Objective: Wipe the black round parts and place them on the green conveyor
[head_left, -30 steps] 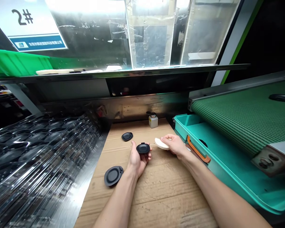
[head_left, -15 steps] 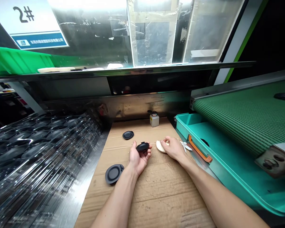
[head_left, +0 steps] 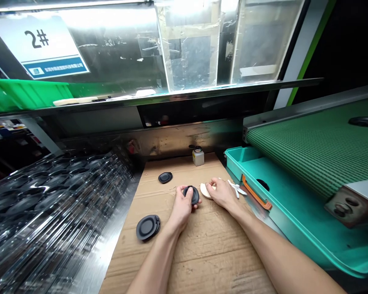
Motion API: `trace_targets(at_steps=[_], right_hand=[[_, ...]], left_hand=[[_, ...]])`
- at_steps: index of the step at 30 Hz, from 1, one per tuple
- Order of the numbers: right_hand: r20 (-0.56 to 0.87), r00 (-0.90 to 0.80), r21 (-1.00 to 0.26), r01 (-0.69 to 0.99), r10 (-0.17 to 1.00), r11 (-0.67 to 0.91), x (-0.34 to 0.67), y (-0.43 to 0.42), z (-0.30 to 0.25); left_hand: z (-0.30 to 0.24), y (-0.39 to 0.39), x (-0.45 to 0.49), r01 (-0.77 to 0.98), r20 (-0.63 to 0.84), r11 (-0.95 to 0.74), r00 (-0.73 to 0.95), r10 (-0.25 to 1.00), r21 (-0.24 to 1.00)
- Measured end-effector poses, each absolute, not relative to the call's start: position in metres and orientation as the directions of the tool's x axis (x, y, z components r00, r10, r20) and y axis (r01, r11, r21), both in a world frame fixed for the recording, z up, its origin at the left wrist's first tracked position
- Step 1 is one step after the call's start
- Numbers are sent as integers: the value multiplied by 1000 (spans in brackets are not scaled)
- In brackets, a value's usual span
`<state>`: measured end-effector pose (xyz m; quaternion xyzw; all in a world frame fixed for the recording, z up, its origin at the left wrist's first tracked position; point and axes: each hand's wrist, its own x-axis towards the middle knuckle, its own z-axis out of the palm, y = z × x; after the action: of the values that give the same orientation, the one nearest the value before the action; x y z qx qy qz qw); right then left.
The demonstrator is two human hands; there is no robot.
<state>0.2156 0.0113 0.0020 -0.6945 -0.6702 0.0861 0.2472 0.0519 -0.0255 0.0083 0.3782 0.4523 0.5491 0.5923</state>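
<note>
Above the cardboard sheet [head_left: 208, 253], my left hand [head_left: 181, 208] grips a round black plastic lid [head_left: 192, 196], thumb across its face. My right hand [head_left: 222, 192] is closed on a cream-white round pad [head_left: 206, 190] just to the right of the lid; its fingertips pinch the pad's edge. White plastic strips [head_left: 237, 188] lie beside the right wrist. Another black lid [head_left: 165, 177] rests farther back on the cardboard. Nearer, left of my left forearm, is a small stack of black lids [head_left: 148, 227].
A small white bottle [head_left: 198, 157] with a dark top stands at the cardboard's back edge. Stacked clear trays of black parts [head_left: 43, 196] fill the left. To the right are a teal bin [head_left: 297, 216] with an orange handle and a green conveyor belt [head_left: 319, 139]. A metal shelf [head_left: 171, 97] crosses behind.
My left hand has turned over so the lid's flat face shows, with the thumb now on it. My right hand stays in nearly the same place with the pad. The view has tilted slightly.
</note>
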Motion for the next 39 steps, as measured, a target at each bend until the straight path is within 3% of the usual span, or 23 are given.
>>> trace_targets(at_steps=[5,12,19,22,25,29,31,36,39], right_hand=[[198,88,-471,882,976,16,217,11,3],[189,67,-470,882,980,30,218,10,8],[188,68,-478,878,980,31,219,10,4],[192,74,-481,876,979,28,218,10,4],[179,72,-478,878,981,23,217,9,7],[156,58,-470,882,986,22,219,8,13],[124,40,-494,869,991,27,222,8,16],[55,43,-547,837,998,-6,225,9,22],[53,49,-549,836,997,-12,226,10,23]], left_hand=[[16,-29,47,-490,-149,237,213,966,839],[19,-29,47,-545,-207,336,285,936,768],[29,-27,40,-692,-186,417,386,904,590],[30,-29,43,-639,-120,271,269,955,720],[32,-37,56,-460,79,-43,61,995,887],[38,-56,79,-329,328,-322,-40,944,887],[40,-63,88,-328,359,-348,-27,933,879],[39,-67,95,-399,227,-190,47,973,897],[35,-64,93,-404,229,-174,93,969,898]])
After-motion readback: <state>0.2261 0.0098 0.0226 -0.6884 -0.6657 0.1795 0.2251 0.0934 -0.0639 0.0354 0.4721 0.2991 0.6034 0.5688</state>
